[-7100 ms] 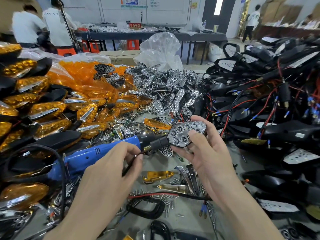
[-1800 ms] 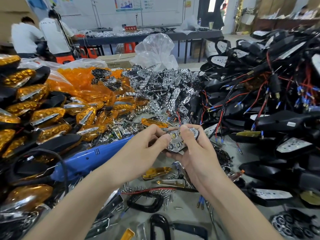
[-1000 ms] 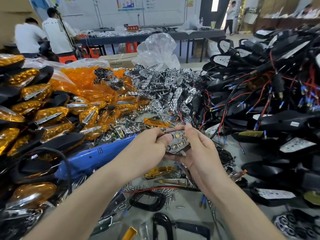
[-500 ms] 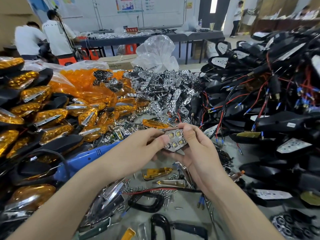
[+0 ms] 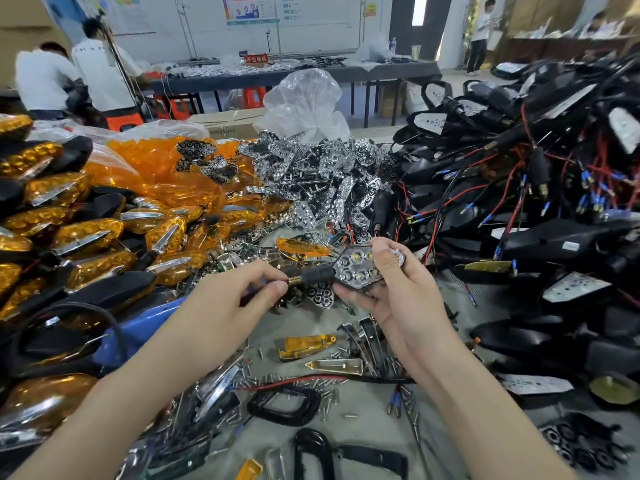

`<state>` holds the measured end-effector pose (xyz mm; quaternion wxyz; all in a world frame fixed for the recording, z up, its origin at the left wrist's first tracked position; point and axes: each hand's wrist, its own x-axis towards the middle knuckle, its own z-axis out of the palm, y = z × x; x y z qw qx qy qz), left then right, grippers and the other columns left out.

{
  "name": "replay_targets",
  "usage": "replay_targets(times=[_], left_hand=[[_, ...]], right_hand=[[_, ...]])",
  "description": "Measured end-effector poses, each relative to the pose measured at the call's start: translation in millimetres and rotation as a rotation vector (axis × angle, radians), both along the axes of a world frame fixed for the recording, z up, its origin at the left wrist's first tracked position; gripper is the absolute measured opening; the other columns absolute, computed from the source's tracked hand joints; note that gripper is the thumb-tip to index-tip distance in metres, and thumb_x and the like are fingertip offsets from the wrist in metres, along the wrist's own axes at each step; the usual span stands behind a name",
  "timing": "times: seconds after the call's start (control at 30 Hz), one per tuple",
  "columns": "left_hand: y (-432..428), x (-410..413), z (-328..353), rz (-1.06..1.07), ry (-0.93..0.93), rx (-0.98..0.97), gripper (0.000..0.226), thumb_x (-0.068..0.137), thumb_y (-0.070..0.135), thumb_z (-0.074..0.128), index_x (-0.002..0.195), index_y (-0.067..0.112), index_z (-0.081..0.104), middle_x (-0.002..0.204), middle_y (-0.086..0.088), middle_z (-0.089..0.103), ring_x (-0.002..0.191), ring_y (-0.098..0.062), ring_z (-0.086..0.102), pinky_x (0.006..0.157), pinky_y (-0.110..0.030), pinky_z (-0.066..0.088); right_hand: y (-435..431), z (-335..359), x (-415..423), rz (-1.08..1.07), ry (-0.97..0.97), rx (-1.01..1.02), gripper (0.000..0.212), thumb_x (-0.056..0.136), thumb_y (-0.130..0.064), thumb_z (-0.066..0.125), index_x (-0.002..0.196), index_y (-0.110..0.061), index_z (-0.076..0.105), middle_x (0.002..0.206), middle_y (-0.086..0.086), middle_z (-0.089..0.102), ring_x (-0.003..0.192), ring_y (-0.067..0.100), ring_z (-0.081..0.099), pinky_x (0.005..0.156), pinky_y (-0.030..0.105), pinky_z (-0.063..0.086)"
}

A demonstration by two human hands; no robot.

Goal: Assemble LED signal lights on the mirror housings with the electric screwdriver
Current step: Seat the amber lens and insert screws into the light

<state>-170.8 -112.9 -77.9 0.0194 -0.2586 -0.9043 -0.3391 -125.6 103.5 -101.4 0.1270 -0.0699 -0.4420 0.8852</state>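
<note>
One left hand (image 5: 239, 299), one right hand (image 5: 405, 292), one LED signal light (image 5: 356, 268), one blue electric screwdriver (image 5: 145, 327).

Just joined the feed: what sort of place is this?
Probably a small assembly workshop: heaps of amber lenses, chrome reflectors and wired housings crowd the bench; left hand and right hand hold a signal light.

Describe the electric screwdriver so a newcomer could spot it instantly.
Start at the big pile of amber lights on the left. At its near edge, partly under the left forearm, lies the electric screwdriver. It is the only bright blue thing there.
</note>
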Motion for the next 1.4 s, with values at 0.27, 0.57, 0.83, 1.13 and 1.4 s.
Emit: replay_targets(times=[0.27, 0.57, 0.83, 1.13, 1.4], left_hand=[[1.0, -1.5, -4.3, 0.018, 0.134, -0.128, 0.007, 0.094, 0.05, 0.049, 0.095, 0.045, 0.054, 0.087, 0.035, 0.063, 0.076, 0.007, 0.059, 0.054, -0.025, 0.039], [0.1, 0.4, -6.0, 0.023, 0.105, -0.061, 0.01, 0.09, 0.051, 0.047, 0.099, 0.05, 0.051, 0.09, 0.033, 0.064, 0.078, 0.0, 0.063, 0.069, -0.041, 0.055], [-1.9, 2.1, -7.7, 0.005, 0.125, -0.038, 0.026, 0.084, 0.066, 0.035, 0.097, 0.051, 0.052, 0.082, 0.023, 0.066, 0.07, -0.007, 0.062, 0.061, -0.04, 0.052], [-5.0, 1.1, -8.4, -0.015, 0.151, -0.062, 0.02, 0.087, 0.062, 0.037, 0.097, 0.051, 0.051, 0.085, 0.024, 0.065, 0.072, -0.007, 0.063, 0.061, -0.04, 0.054], [-6.8, 1.4, -8.2, -0.062, 0.158, -0.003, 0.02, 0.089, 0.059, 0.041, 0.101, 0.05, 0.054, 0.076, 0.013, 0.064, 0.066, -0.016, 0.06, 0.055, -0.039, 0.051]], right_hand=[[-1.0, -3.2, -3.9, -0.04, -0.042, 0.019, 0.038, 0.086, -0.035, 0.07, 0.114, -0.01, 0.067, 0.089, 0.011, 0.065, 0.069, 0.022, 0.058, 0.072, 0.042, 0.064], [0.1, -4.9, -4.8, -0.065, -0.041, -0.012, 0.024, 0.098, -0.026, 0.063, 0.113, -0.008, 0.066, 0.078, 0.008, 0.062, 0.063, 0.017, 0.06, 0.07, 0.041, 0.064], [-2.3, -3.4, -2.8, -0.03, -0.024, -0.008, 0.022, 0.102, -0.025, 0.059, 0.114, -0.008, 0.063, 0.101, 0.015, 0.07, 0.088, 0.026, 0.068, 0.074, 0.042, 0.063], [-4.4, -1.2, -1.3, -0.014, -0.019, -0.011, 0.022, 0.101, -0.025, 0.059, 0.113, -0.007, 0.064, 0.091, 0.011, 0.071, 0.08, 0.021, 0.073, 0.071, 0.04, 0.064], [-0.7, 0.4, -0.2, 0.002, -0.005, -0.039, 0.024, 0.104, -0.023, 0.056, 0.115, -0.003, 0.063, 0.083, 0.003, 0.076, 0.077, 0.02, 0.075, 0.068, 0.039, 0.064]])
